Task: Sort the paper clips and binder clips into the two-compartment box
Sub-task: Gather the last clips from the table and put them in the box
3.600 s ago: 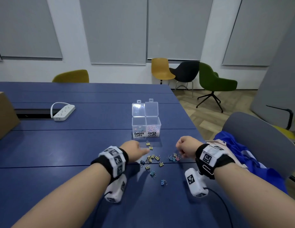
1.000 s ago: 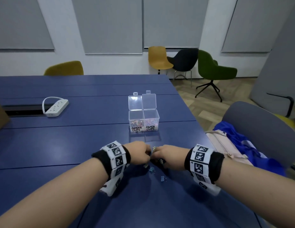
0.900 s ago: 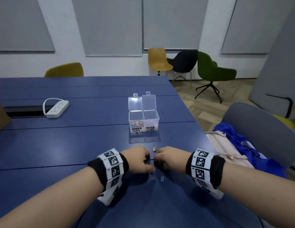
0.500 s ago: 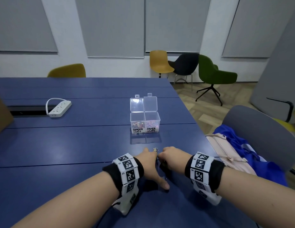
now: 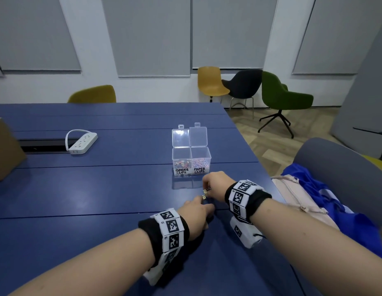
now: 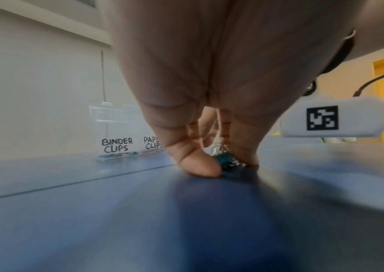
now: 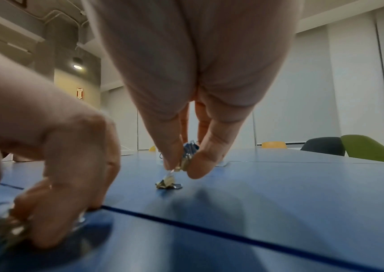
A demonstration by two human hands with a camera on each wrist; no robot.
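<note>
A clear two-compartment box [image 5: 191,161] stands open on the blue table [image 5: 100,189], labelled BINDER CLIPS on the left and PAPER CLIPS on the right, with clips in both. My right hand [image 5: 215,185] is in front of the box and pinches a bunch of small binder clips [image 7: 189,150] just above the table. A gold binder clip [image 7: 166,184] lies below its fingertips. My left hand [image 5: 196,212] sits nearer me, fingertips down on the table, curled round a teal binder clip [image 6: 224,159] and others.
A white power strip [image 5: 82,142] lies at the far left beside a cable slot. A cardboard box [image 5: 4,148] stands at the left edge. A pink bag [image 5: 292,195] and blue cloth [image 5: 335,201] lie on a grey chair at the right. The table's right edge is close.
Both hands have gathered the scattered binder clips into their fingers. The right hand has moved forward towards the box; the left hand stays low on the table behind it.
</note>
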